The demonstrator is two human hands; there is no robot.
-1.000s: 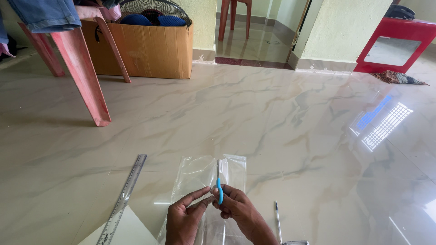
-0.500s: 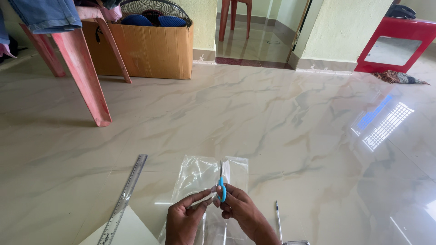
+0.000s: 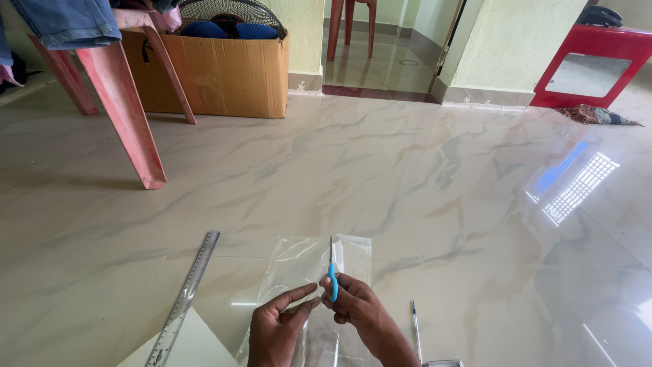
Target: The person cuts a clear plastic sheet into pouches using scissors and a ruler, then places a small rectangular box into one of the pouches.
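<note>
A clear plastic sheet (image 3: 299,261) lies on the marble floor in front of me. My right hand (image 3: 356,309) grips blue-handled scissors (image 3: 332,275), blades pointing away from me along the middle of the sheet. My left hand (image 3: 275,326) pinches the near part of the sheet just left of the scissors, index finger stretched toward the blades.
A metal ruler (image 3: 185,295) lies left of the sheet, over a white paper (image 3: 193,346). A pen (image 3: 415,329) lies to the right. Red chair legs (image 3: 125,109), a cardboard box (image 3: 217,75) holding a fan, and a red stool (image 3: 591,64) stand farther back.
The scissors have crept a little farther along the sheet, and the sheet's far edge has shifted slightly. Both hands stay in nearly the same place.
</note>
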